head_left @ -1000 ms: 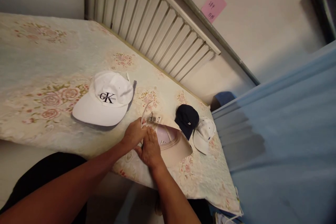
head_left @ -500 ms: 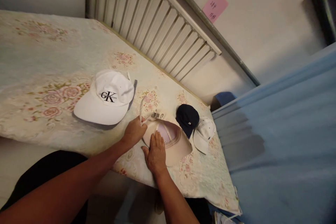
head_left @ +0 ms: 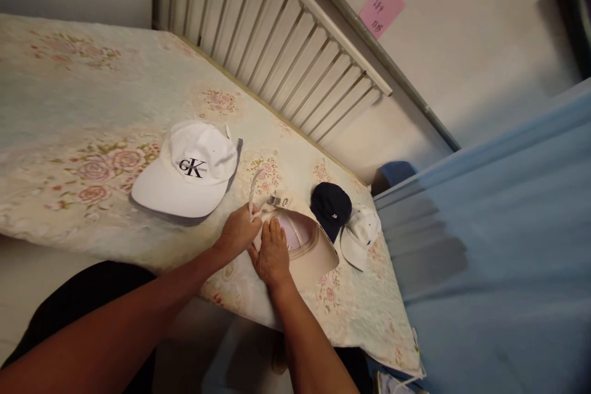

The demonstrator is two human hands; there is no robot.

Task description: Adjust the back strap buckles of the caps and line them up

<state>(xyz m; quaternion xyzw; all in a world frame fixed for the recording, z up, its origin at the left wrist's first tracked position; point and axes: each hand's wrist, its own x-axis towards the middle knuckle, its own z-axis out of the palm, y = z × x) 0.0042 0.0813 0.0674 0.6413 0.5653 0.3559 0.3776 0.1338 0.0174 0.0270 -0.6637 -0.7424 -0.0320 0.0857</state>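
Note:
A beige cap [head_left: 310, 251] lies upside down near the front edge of the floral bed cover [head_left: 92, 104], its pale lining showing. My left hand [head_left: 239, 233] is closed on the cap's back strap [head_left: 253, 189], which sticks up from its fingers beside a metal buckle [head_left: 277, 200]. My right hand [head_left: 273, 252] lies flat, fingers stretched out, pressing the cap's rear edge and touching my left hand.
A white cap with a black logo [head_left: 189, 169] lies to the left. A dark navy cap [head_left: 330, 208] and a small white cap [head_left: 360, 235] lie just right of the beige one. A slatted headboard [head_left: 277, 43] lines the far edge; a blue sheet [head_left: 498, 246] hangs at right.
My right hand slid off the cap's lining a little to the left and now rests against my left hand. The strap stays pinched in my left hand.

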